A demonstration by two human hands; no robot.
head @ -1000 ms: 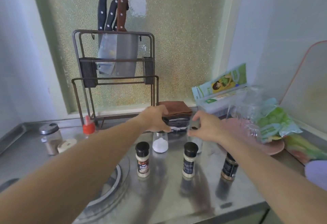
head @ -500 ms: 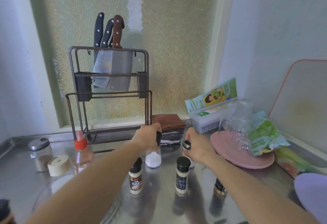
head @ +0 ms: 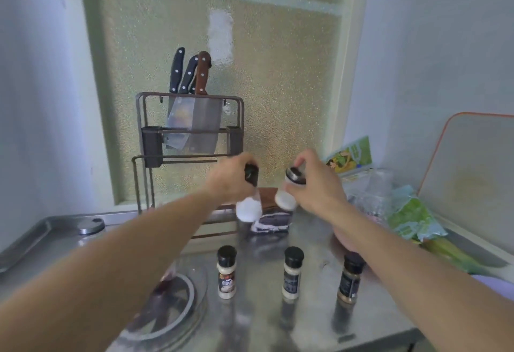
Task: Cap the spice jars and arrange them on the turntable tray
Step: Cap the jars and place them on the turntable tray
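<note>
**Two white-filled jars held up over the counter**

Across the steel counter [head: 311, 318] the largest thing is the frosted window behind it, with a metal knife rack [head: 189, 157] standing before the pane and carrying several knives. At the right, a pale cutting board [head: 472, 162] leans on the wall above a heap of green plastic bags [head: 411, 215]. Down at the left, partly behind the left forearm, lies the clear round turntable tray [head: 194, 307]. A folded cloth [head: 274, 219] sits at the back of the counter. Three capped spice jars [head: 292, 272] stand in a row on the steel, apart from one another and just right of the tray. Above them, the left hand [head: 228, 185] grips a jar of white powder [head: 249, 208] by its dark top, tilted and blurred. The right hand [head: 317, 185] grasps a second white jar [head: 286, 197], fingers curled at its dark cap, also tilted. Both jars are off the counter, near each other but apart.
</note>
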